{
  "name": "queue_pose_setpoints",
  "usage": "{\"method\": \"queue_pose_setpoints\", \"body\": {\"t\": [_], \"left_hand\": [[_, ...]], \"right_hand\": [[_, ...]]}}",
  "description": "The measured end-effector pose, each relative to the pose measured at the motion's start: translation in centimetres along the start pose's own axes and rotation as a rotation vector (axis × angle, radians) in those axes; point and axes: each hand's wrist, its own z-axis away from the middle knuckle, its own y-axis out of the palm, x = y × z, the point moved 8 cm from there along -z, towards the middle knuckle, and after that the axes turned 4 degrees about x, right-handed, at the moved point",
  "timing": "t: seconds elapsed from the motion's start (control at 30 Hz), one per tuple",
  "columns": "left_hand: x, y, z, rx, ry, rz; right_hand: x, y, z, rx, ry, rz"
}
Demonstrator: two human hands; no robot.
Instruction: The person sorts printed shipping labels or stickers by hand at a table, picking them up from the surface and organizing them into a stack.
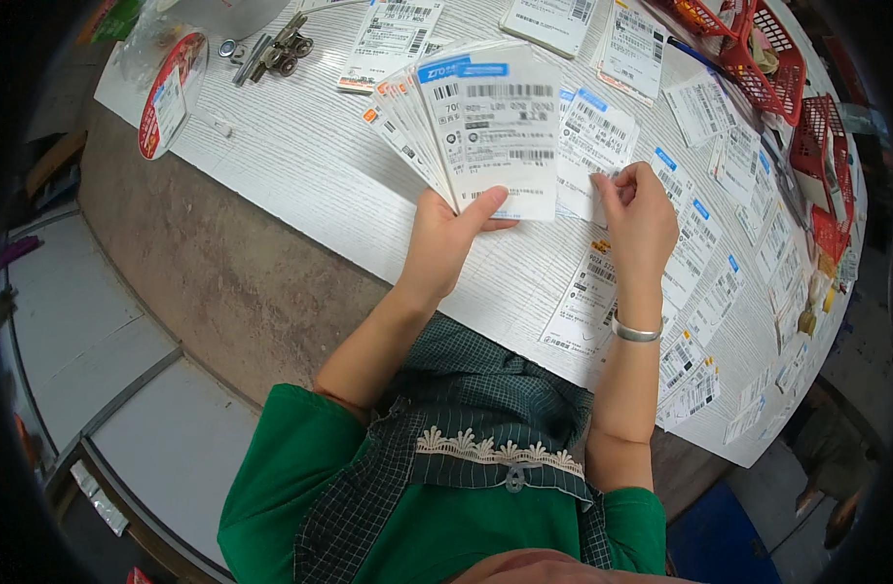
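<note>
Over a white wood-grain table (pixel 300 165), two bare hands sort a fan of printed shipping labels.

Left hand (pixel 446 234) is closed around the bottom of the fanned stack of labels (pixel 485 127), thumb pressed across the front sheet, so the sheets spread upward and each top edge shows. Right hand (pixel 641 209) is partly curled, its fingertips pinching the edge of a single label (pixel 592 141) just beside the fan, as if to peel one sheet apart; a silver bracelet (pixel 635 332) circles that wrist. More loose labels (pixel 704 253) lie in rows across the table to the right. Red plastic baskets (pixel 772 54) at the far edge are cut off by the picture's rim, and their contents are hard to make out. Small metal parts (pixel 276 51) lie at the upper left, their kind unclear.
</note>
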Motion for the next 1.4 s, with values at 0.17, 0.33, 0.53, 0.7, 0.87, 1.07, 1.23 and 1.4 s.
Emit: {"method": "queue_pose_setpoints", "body": {"t": [0.17,0.33,0.53,0.7,0.87,1.07,1.23,1.4], "left_hand": [[0.0,-0.4,-0.2,0.012,0.148,-0.156],[-0.7,0.6,0.1,-0.053,-0.046,0.204],[-0.1,-0.2,-0.1,0.021,0.079,-0.129],[-0.4,0.2,0.1,-0.024,0.037,0.021],[-0.4,-0.2,0.1,-0.032,0.018,0.041],[-0.6,-0.2,-0.1,-0.022,0.097,-0.063],[-0.6,-0.7,-0.2,-0.045,0.124,-0.043],[-0.8,-0.1,0.1,-0.070,0.052,0.144]], "right_hand": [[3.6,1.0,2.0,0.120,-0.139,-0.476],[1.0,-0.1,0.6,-0.026,-0.062,-0.194],[2.1,0.4,1.4,0.018,-0.065,-0.206],[4.4,0.3,2.1,0.004,-0.227,-0.397],[1.4,0.0,-0.1,-0.080,-0.090,0.105],[4.4,0.8,2.5,0.103,-0.154,-0.467],[4.7,0.0,2.7,0.141,-0.103,-0.578],[2.8,0.7,1.9,0.072,-0.059,-0.257]]}}
